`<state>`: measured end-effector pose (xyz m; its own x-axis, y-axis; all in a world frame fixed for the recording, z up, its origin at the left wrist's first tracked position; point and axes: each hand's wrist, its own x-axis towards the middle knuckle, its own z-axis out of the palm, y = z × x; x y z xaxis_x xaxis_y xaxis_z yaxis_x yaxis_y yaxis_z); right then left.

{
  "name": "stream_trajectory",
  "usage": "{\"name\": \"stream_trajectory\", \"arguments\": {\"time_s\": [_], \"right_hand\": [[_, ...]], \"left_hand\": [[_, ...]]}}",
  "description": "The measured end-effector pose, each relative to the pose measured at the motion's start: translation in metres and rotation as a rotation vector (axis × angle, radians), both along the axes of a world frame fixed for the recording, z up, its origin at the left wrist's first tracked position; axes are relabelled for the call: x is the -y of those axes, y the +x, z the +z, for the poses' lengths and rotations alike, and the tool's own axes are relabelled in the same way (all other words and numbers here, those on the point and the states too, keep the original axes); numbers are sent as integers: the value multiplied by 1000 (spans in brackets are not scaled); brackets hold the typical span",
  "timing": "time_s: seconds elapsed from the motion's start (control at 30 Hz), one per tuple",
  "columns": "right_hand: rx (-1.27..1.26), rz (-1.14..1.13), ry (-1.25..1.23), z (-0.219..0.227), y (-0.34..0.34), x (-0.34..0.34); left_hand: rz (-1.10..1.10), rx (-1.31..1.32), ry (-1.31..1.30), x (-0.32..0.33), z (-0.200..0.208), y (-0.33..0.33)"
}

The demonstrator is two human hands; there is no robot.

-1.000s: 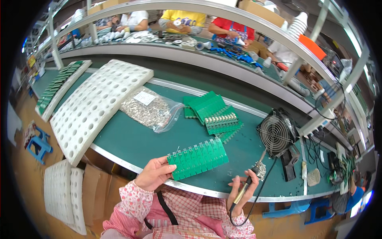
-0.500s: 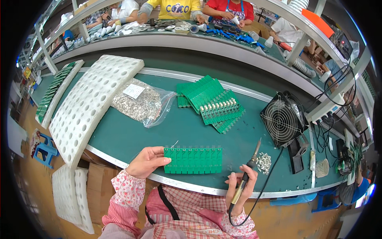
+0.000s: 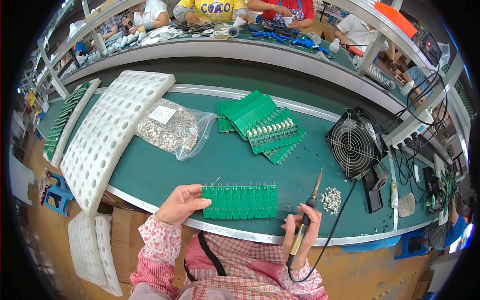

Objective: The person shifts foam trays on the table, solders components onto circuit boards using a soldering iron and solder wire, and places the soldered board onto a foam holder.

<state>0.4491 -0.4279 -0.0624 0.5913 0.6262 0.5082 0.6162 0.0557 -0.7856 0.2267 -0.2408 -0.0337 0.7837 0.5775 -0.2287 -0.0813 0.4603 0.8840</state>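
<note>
Over at the left lies foam (image 3: 112, 130), then a bag (image 3: 167, 132). The left hand (image 3: 181, 205) pinches a green board (image 3: 241, 202) by its left end, above the near worktop (image 3: 160, 175); a board stack (image 3: 252, 115) lies beyond. The right hand (image 3: 310, 230) grips a soldering iron (image 3: 297, 243), tip up. Rightward, loose parts (image 3: 330, 200), then a fan (image 3: 351, 145).

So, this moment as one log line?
left hand: holds green board | right hand: holds soldering iron | tip: apart from board

Lettering (image 3: 216, 7) on yellow shirt (image 3: 214, 16) and checked apron (image 3: 237, 256)
</note>
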Motion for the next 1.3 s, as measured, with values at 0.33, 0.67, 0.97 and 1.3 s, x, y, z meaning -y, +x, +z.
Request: {"name": "stream_trajectory", "arguments": {"time_s": [0.33, 0.67, 0.97, 1.3], "right_hand": [[-31, -6, 9, 2, -1, 0], [-93, -53, 49, 4, -4, -4], [-87, -53, 50, 5, -4, -4], [-56, -52, 48, 3, -3, -2]], "left_hand": [[3, -16, 0, 0, -2, 1], [6, -19, -37, -4, -5, 1], [3, -24, -47, -4, -3, 3], [19, -7, -53, -2, -1, 3]]}}
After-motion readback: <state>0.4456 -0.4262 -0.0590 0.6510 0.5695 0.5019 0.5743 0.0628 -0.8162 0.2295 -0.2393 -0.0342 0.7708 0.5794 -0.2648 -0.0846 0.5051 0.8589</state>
